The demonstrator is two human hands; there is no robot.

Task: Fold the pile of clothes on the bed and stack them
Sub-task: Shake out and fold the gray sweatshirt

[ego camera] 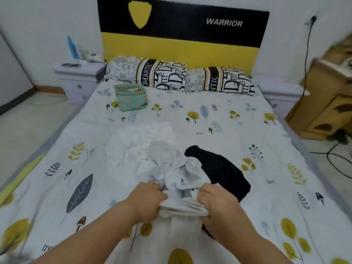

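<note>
Gripping: both hands clutch one bunched white garment (182, 187) low at the 6 o'clock side of the bed (247, 216).
Left hand (146, 199): fingers curled round the garment's gathered edge, grip clamped on the cloth, knuckles up.
Right hand (217, 202): fingers curled round the same edge just beside the left hand, grip clamped on the cloth too.
White garment: crumpled between the hands, with a grey print partly showing in its folds; part of it hangs toward the camera.
Pile: a second white garment (141, 147), with a row of buttons, lies rumpled at 11 o'clock of the hands, touching the held one.
Black garment (221, 168): spread at 1 o'clock of the hands, partly under the held white cloth.
Folded stack: a green patterned folded piece (131, 99) sits well apart at 11 o'clock, near the pillows.
Pillows (171, 75): two with black-and-white lettering lie along the 12 o'clock end, against the headboard.
Headboard (181, 35): black and yellow, with a yellow shield and the word WARRIOR.
Sheet: pale, printed with leaves, trees and mushrooms.
Nightstand (76, 73): white, at 10 o'clock beside the bed, with small items on top, too blurred to tell.
Cabinet (327, 103): wooden, at 2 o'clock, with black cables on the floor near it.
</note>
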